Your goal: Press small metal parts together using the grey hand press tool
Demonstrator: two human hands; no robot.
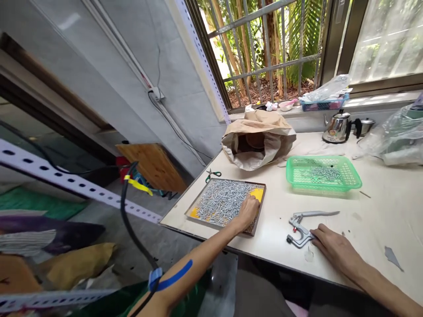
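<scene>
My left hand (248,213) reaches over the right side of a shallow tray (263,203). Its fingers are curled down and closed at the yellow tray bottom; anything between them is hidden. Small silver metal pins (220,200) cover most of the tray in a loose layer. On the right, my right hand (335,246) is closed around the lower handle of silver C-jawed pliers (301,235). The pliers lie on the table, their upper handle spread away from the lower one. A green plastic basket (357,178) behind them contains more of the silver pins.
Green-handled scissors (213,174) lie behind the tray. An open brown paper bag (261,154) stands at the back, with a metal kettle (337,127) and plastic bags (393,132) farther right. A black cable (124,211) hangs at left near my forearm.
</scene>
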